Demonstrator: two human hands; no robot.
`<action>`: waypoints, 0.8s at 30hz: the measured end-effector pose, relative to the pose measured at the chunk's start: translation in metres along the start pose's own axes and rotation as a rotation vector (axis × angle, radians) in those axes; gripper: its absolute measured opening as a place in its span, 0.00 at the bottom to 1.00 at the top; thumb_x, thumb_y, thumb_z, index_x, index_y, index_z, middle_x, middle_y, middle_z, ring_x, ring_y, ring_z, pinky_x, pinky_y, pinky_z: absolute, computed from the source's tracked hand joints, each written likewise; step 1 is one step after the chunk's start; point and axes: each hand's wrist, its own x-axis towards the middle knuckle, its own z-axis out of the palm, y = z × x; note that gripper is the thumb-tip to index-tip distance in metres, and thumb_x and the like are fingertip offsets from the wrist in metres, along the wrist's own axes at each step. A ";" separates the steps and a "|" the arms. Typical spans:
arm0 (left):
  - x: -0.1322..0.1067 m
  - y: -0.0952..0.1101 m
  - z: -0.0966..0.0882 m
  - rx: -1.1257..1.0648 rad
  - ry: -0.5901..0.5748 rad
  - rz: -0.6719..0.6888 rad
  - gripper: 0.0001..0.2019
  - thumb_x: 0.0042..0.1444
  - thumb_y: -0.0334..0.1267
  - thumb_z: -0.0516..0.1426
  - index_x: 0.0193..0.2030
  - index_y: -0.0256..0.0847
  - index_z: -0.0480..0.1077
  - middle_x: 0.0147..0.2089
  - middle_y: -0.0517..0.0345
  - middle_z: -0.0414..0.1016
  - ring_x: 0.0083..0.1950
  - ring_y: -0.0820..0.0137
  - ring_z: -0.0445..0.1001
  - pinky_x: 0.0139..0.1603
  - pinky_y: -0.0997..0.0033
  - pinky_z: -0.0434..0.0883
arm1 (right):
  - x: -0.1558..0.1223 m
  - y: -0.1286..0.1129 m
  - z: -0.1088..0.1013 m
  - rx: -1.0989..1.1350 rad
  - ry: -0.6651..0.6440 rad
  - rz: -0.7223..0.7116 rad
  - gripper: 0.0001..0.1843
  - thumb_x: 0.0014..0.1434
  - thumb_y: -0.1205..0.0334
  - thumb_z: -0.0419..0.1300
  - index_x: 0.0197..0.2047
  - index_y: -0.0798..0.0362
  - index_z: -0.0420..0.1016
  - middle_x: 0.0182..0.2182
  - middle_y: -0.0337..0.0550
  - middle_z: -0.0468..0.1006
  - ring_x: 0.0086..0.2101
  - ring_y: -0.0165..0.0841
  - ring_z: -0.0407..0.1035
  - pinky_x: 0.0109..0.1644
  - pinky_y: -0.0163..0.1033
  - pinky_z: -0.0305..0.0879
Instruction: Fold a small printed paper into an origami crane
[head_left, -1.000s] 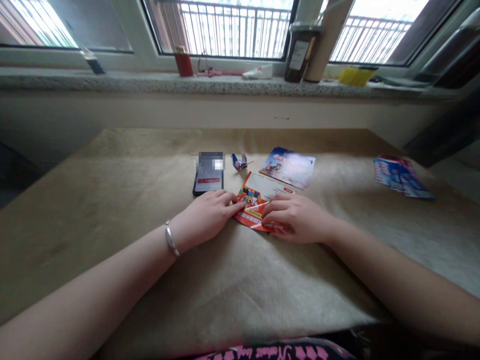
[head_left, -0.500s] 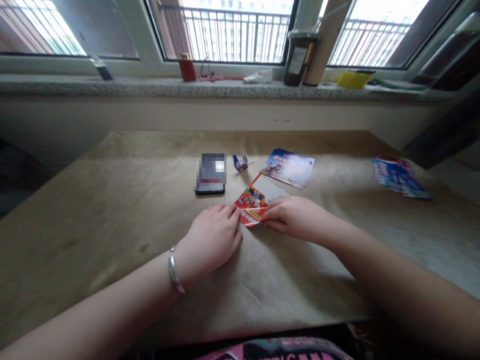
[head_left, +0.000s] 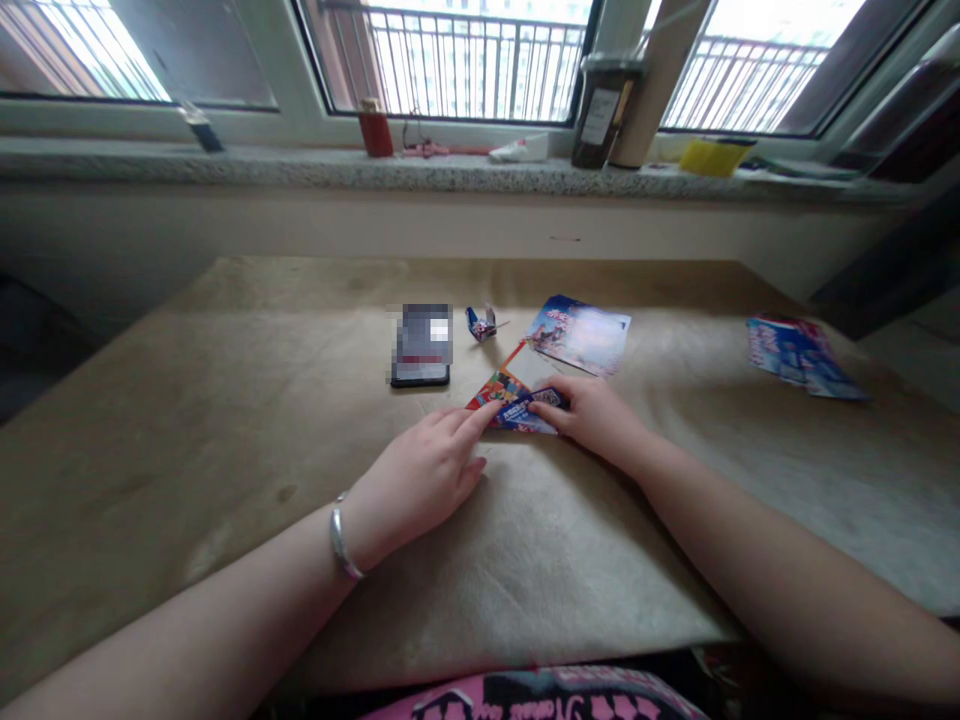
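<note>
A printed paper leaflet [head_left: 517, 414], red and orange with a white area, lies partly folded on the table in front of me. Its near flap is turned over and shows a blue side with a small square code. My left hand [head_left: 420, 465], a silver bangle at its wrist, rests at the leaflet's left end. The index finger is stretched out and presses on the fold. On the right side, my right hand [head_left: 600, 415] pinches the blue flap between thumb and fingers. Part of the leaflet is hidden under both hands.
Beyond the leaflet are a phone [head_left: 421, 345], a small folded paper figure [head_left: 481, 323] and a blue printed sheet [head_left: 589, 335]. Several blue leaflets [head_left: 806, 357] lie at the far right. A jar [head_left: 601, 115] and a red container [head_left: 375, 130] stand on the windowsill.
The leaflet's near flap has been folded over away from me, bringing up its blue side. My right hand moved slightly away and to the right; my left index finger reached onto the fold.
</note>
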 end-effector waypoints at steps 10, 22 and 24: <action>-0.004 -0.012 0.006 0.059 -0.005 0.092 0.21 0.61 0.35 0.50 0.61 0.35 0.62 0.57 0.46 0.68 0.57 0.60 0.66 0.59 0.56 0.68 | -0.006 -0.003 -0.001 -0.006 -0.059 -0.071 0.07 0.54 0.64 0.51 0.34 0.53 0.70 0.27 0.42 0.75 0.28 0.33 0.67 0.30 0.36 0.60; -0.003 -0.024 0.012 0.048 -0.003 0.052 0.25 0.59 0.36 0.52 0.63 0.33 0.58 0.63 0.46 0.63 0.60 0.59 0.63 0.63 0.54 0.63 | 0.012 0.010 0.016 0.007 0.144 0.081 0.07 0.56 0.60 0.57 0.37 0.52 0.72 0.28 0.40 0.76 0.26 0.31 0.67 0.30 0.35 0.60; -0.001 -0.024 0.013 0.050 0.011 0.056 0.25 0.59 0.36 0.52 0.63 0.33 0.58 0.63 0.46 0.62 0.61 0.59 0.63 0.64 0.54 0.61 | 0.014 0.009 0.015 -0.052 0.188 0.087 0.06 0.55 0.60 0.59 0.36 0.52 0.72 0.29 0.41 0.77 0.27 0.31 0.68 0.29 0.35 0.60</action>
